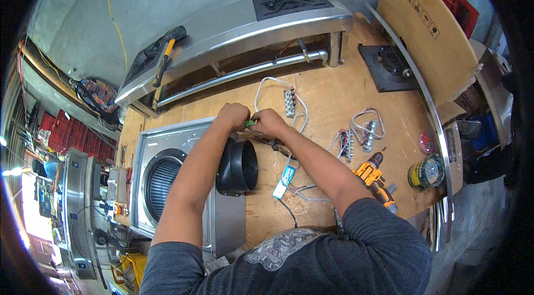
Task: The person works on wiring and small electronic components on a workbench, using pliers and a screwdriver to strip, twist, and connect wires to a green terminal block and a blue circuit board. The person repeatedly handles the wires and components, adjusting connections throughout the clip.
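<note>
My left hand (235,116) and my right hand (271,124) are close together over the wooden table, fingers pinched. Between them shows a small green piece (251,123), mostly covered by the fingers; whether it is wire or tape is unclear. A white cable (271,79) loops from beside my hands around a terminal-like switch block (290,102). Under my right wrist lies a dark hand tool (281,149), partly hidden. A black round duct collar (239,167) stands below my left hand, beside a metal hood housing (206,222) with a ribbed fan wheel (165,184).
A yellow cordless drill (371,175), two wired blocks (369,136), a blue-white box (285,181) and a jar (425,172) lie right and near. Behind stands a steel stove frame (233,33) with an orange-handled hammer (165,61). Cardboard (425,33) and a burner plate (387,68) are far right.
</note>
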A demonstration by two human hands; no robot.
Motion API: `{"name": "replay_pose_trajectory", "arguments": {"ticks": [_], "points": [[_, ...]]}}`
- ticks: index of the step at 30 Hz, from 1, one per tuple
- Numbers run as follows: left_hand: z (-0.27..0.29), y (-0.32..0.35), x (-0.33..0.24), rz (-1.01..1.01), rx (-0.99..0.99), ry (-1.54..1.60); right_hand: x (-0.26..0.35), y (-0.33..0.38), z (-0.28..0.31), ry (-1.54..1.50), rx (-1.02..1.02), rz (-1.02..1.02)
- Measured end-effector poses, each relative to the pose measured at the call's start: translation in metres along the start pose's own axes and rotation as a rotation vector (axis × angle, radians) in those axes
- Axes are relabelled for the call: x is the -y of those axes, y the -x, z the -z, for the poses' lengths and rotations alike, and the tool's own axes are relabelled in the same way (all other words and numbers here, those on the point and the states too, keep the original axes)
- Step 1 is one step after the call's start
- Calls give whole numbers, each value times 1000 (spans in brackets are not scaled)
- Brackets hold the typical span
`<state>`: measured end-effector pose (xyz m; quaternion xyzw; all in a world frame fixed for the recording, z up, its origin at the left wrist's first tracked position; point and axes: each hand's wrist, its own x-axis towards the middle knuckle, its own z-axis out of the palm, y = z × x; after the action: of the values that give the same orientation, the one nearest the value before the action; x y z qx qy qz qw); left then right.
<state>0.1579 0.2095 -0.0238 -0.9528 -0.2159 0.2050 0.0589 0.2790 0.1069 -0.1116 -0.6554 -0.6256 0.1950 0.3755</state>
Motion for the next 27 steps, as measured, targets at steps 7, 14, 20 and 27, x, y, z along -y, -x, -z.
{"name": "replay_pose_trajectory", "arguments": {"ticks": [7,14,20,27], "points": [[0,-1,-2,114,0,-51,-28,37,48,-75,-161,-197],[34,51,-78,-114,-316,888,16,139,123,-623,-244,-213],[37,130,-154,-129,-134,1676,93,201,111,-365,-252,-35],[2,181,-132,73,-358,2073,87,237,111,-266,-434,-143]]}}
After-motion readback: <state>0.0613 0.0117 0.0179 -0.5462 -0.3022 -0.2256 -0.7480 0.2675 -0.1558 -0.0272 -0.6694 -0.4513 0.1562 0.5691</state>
